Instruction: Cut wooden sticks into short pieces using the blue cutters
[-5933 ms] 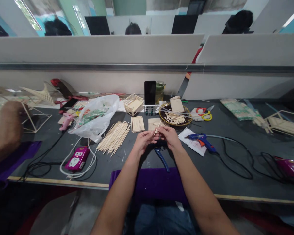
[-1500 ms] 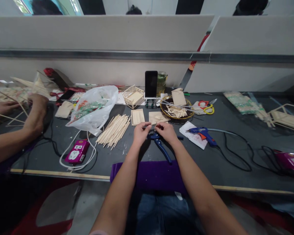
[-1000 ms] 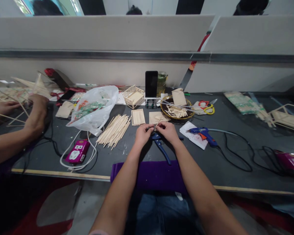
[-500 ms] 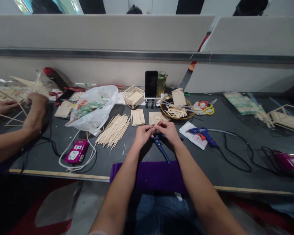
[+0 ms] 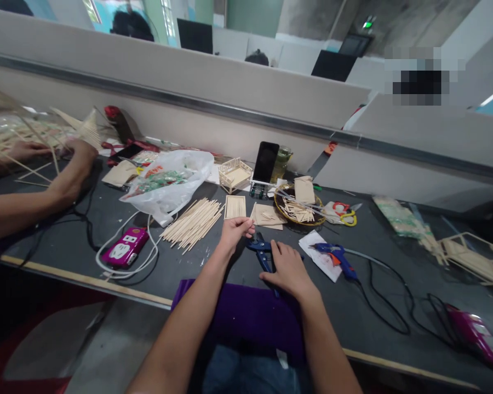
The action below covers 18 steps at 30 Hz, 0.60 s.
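My left hand pinches a short wooden stick that points up from its fingertips. On the dark table just right of it lies a blue-handled hand cutter. My right hand is over the cutter's handles, fingers stretched and thumb apart; part of the tool is hidden beneath it, and a firm grip does not show. Behind my left hand is a small framed stick panel. A pile of wooden sticks lies to the left, and flat tan pieces lie beyond the cutter.
A basket of short sticks, scissors and a blue glue gun lie rightward. Leftward are a plastic bag and a magenta power box. A phone stands behind, near a stick model. A co-worker's hands are far left.
My hands were together at the stick; now they are apart. The right hand has come back and down over the cutter, while the left still holds a stick. The view has tilted.
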### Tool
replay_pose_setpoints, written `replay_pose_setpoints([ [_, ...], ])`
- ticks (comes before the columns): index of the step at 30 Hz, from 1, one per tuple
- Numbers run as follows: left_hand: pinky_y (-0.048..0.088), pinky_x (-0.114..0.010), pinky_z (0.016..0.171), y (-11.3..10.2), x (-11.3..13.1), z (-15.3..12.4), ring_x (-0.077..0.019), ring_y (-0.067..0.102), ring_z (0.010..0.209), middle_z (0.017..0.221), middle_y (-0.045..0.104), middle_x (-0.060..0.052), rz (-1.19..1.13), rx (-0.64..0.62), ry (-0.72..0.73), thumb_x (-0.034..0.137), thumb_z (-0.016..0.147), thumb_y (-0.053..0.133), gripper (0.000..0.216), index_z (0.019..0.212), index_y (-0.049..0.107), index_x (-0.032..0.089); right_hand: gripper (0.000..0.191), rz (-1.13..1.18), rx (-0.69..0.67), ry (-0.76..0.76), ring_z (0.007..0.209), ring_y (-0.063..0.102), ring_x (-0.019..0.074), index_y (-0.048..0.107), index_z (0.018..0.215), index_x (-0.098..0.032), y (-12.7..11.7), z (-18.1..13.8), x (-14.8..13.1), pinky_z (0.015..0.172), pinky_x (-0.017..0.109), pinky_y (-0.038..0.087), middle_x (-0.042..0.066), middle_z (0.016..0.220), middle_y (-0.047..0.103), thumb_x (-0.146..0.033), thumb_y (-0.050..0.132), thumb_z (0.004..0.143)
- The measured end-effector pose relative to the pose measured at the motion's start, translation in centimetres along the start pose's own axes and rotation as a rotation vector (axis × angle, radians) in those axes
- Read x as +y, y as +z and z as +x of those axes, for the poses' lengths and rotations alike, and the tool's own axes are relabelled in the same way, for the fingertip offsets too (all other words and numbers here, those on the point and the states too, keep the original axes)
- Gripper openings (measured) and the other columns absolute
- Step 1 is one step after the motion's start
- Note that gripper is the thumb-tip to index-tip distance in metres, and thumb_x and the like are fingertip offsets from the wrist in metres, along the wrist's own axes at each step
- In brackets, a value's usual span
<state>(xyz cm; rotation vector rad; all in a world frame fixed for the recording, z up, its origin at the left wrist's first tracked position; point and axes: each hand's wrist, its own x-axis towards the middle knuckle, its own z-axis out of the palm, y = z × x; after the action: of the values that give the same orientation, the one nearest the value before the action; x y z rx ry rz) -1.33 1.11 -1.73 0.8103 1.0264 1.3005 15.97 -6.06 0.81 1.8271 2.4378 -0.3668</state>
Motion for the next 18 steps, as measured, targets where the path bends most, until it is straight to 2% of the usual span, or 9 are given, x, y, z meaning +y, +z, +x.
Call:
replay_pose_setpoints([
  [3,0.048,-0.021,0.047,-0.2,0.1,0.0,-0.0116,0.060,0.052,0.061,0.066,-0.005,-0.034,0.018,0.007,0.045,0.046,0.085,0.046,0.072,0.070,0.009,0.073,-0.061,0.048,0.016,0.109,0.051,0.0358,0.044,0.135,-0.005,-0.4,0.4,-0.3,0.090,0.045,0.039,0.023,0.118,0.055,-0.037,0.063,0.072],
  [6,0.048,-0.021,0.048,-0.4,0.1,0.1,-0.0112,0.060,0.053,0.060,0.065,-0.005,-0.047,0.037,0.019,0.045,0.046,0.084,0.046,0.071,0.070,0.009,0.062,-0.001,0.108,0.057,0.100,0.056,0.0322,0.050,0.128,-0.007,-1.3,1.0,0.9,0.084,0.040,0.043,0.019,0.107,0.057,-0.030,0.059,0.071],
  [9,0.048,-0.021,0.048,-0.5,-0.1,0.2,-0.0110,0.060,0.053,0.061,0.065,-0.005,-0.040,0.039,0.030,0.046,0.047,0.084,0.046,0.070,0.070,0.009,0.060,0.176,0.280,0.069,0.100,0.056,0.0286,0.049,0.128,-0.011,-2.1,1.6,2.3,0.086,0.038,0.045,0.015,0.107,0.056,-0.026,0.054,0.071],
  [12,0.047,-0.022,0.047,-0.5,-0.3,0.4,-0.0115,0.059,0.052,0.059,0.064,-0.004,-0.015,0.044,0.044,0.046,0.047,0.083,0.045,0.069,0.069,0.010,0.063,0.298,0.466,-0.040,0.108,0.053,0.0278,0.045,0.130,-0.014,-2.1,2.4,2.4,0.094,0.040,0.042,0.014,0.114,0.055,-0.023,0.052,0.068],
  [15,0.046,-0.022,0.047,-0.4,-0.4,0.4,-0.0110,0.058,0.051,0.057,0.063,-0.004,0.022,0.037,0.078,0.046,0.051,0.081,0.041,0.067,0.069,0.011,0.063,0.318,0.518,-0.116,0.111,0.051,0.0292,0.044,0.129,-0.014,-1.2,3.0,1.5,0.096,0.044,0.041,0.015,0.119,0.055,-0.022,0.051,0.067],
  [18,0.046,-0.021,0.048,-0.4,-0.4,0.3,-0.0098,0.056,0.049,0.056,0.063,-0.002,0.059,0.025,0.123,0.043,0.055,0.078,0.035,0.067,0.069,0.011,0.060,0.274,0.516,-0.102,0.107,0.052,0.0304,0.046,0.126,-0.015,-0.1,3.1,0.8,0.090,0.045,0.043,0.015,0.115,0.057,-0.022,0.051,0.067],
])
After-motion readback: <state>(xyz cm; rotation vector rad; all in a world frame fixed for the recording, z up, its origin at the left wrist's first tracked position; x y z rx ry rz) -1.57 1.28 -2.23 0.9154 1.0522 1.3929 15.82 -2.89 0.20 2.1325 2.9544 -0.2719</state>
